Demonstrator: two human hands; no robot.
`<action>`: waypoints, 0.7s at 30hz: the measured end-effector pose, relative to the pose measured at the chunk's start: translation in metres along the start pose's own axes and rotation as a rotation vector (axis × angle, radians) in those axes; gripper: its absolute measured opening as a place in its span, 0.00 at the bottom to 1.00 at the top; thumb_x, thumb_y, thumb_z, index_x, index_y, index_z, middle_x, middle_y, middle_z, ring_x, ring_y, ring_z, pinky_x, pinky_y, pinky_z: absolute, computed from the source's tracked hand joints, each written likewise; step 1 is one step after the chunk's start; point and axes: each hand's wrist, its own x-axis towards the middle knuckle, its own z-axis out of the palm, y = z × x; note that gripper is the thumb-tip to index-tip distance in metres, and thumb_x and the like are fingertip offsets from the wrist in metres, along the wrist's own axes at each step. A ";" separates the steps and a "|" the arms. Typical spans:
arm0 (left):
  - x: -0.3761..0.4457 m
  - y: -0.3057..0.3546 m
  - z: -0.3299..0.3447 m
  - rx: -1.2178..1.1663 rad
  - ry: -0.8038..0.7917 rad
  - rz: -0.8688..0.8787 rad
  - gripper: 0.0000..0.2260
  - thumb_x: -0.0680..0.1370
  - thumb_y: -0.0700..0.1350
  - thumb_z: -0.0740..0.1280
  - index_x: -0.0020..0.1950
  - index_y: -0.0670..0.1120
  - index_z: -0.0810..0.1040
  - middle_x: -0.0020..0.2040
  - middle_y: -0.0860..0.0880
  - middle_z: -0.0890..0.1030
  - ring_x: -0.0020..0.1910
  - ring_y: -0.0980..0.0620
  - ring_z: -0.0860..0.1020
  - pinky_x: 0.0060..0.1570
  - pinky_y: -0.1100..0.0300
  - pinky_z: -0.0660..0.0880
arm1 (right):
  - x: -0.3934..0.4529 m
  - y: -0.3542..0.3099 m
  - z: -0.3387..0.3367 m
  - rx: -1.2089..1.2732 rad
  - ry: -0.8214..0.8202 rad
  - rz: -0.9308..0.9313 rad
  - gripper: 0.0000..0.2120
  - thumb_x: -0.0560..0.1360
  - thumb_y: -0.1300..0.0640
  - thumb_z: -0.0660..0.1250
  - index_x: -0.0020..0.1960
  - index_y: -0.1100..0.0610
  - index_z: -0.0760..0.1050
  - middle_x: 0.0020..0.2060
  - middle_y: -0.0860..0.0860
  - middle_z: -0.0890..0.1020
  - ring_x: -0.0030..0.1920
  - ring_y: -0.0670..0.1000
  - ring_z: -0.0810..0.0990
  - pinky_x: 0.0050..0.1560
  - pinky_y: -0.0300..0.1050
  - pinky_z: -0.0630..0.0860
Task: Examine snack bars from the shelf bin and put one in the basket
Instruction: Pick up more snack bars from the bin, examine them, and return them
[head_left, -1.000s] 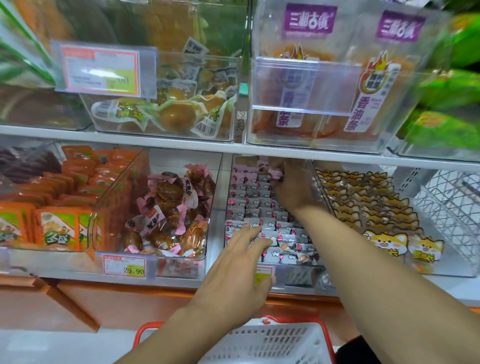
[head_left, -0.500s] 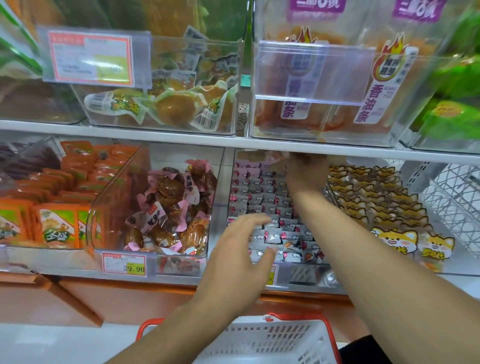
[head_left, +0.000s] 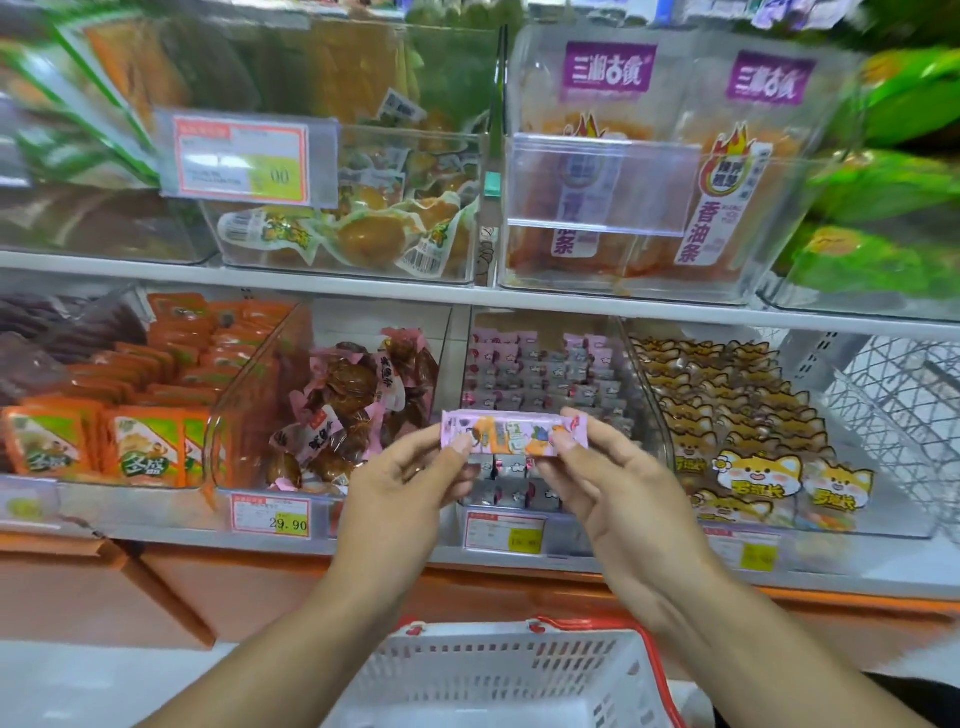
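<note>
1. Nearest, at 6 o'clock, the basket (head_left: 498, 670) hangs low in view, white mesh with red handles. What shows of its inside holds no bar, so the drop is not yet done.
2. Above it, the left hand (head_left: 400, 499) pinches the left end of a bar (head_left: 514, 434), thumb on the front face of the wrapper.
3. The right hand (head_left: 618, 483) pinches the right end the same way, so each grip is closed on the bar, which lies level between them.
4. The bar is pink with orange print, held in front of the bin (head_left: 540, 384), clear of the packs in it.
5. Behind, at 12 o'clock, the bin holds rows of small pink and grey packs on the lower shelf (head_left: 363, 293).
6. By my reading, one bar is out and under examination. Left to do: finish looking it over, perhaps check others, then lower one toward 6 o'clock into the basket.
</note>
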 end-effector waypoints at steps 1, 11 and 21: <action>0.000 -0.001 -0.001 -0.004 0.003 0.001 0.09 0.75 0.47 0.73 0.54 0.50 0.86 0.46 0.48 0.87 0.46 0.51 0.85 0.47 0.62 0.81 | 0.000 0.000 -0.002 0.044 0.001 0.018 0.14 0.76 0.64 0.70 0.61 0.59 0.80 0.51 0.55 0.87 0.53 0.51 0.86 0.52 0.40 0.83; 0.011 0.002 -0.003 -0.310 -0.119 -0.118 0.19 0.64 0.53 0.75 0.48 0.41 0.79 0.51 0.40 0.86 0.47 0.49 0.85 0.45 0.62 0.81 | 0.012 -0.009 -0.016 0.116 -0.061 0.101 0.09 0.67 0.59 0.75 0.45 0.58 0.78 0.46 0.56 0.87 0.47 0.52 0.87 0.46 0.42 0.84; 0.014 -0.001 -0.002 -0.284 -0.049 -0.056 0.07 0.70 0.49 0.71 0.37 0.48 0.77 0.46 0.43 0.86 0.45 0.50 0.85 0.43 0.63 0.81 | 0.024 -0.013 -0.021 0.059 -0.047 0.069 0.13 0.72 0.57 0.73 0.54 0.62 0.80 0.48 0.58 0.87 0.47 0.52 0.87 0.45 0.42 0.83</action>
